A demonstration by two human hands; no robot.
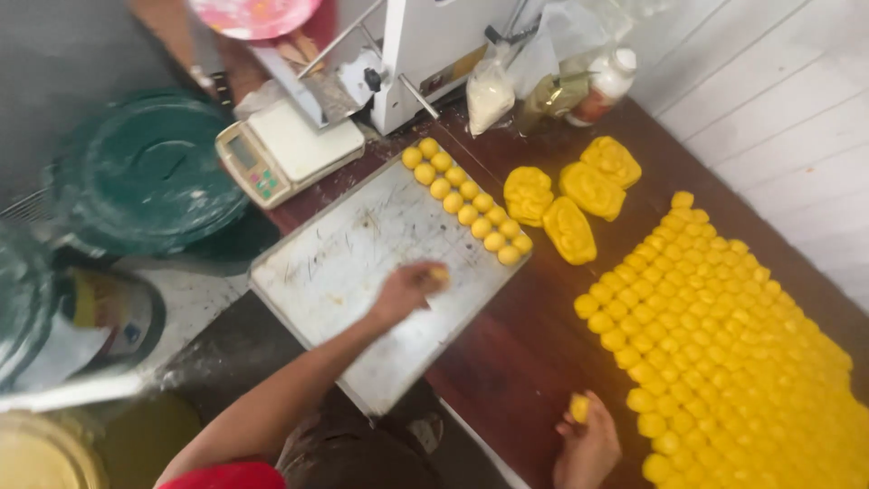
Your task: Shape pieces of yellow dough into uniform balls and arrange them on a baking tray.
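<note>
At frame centre, the left hand (407, 288) gripped a small yellow dough ball (439, 273) over the scratched metal tray (335, 272); the right hand (588, 445), lower right, pinched another yellow ball (579, 407) above the dark wooden desk (516, 353).

Bright yellow round dough balls (724, 335) on dark red-brown wood table (507, 362); scratched grey metal tray (353, 263); dark green plastic lid (149, 172); white/beige scale (290, 149).
</note>
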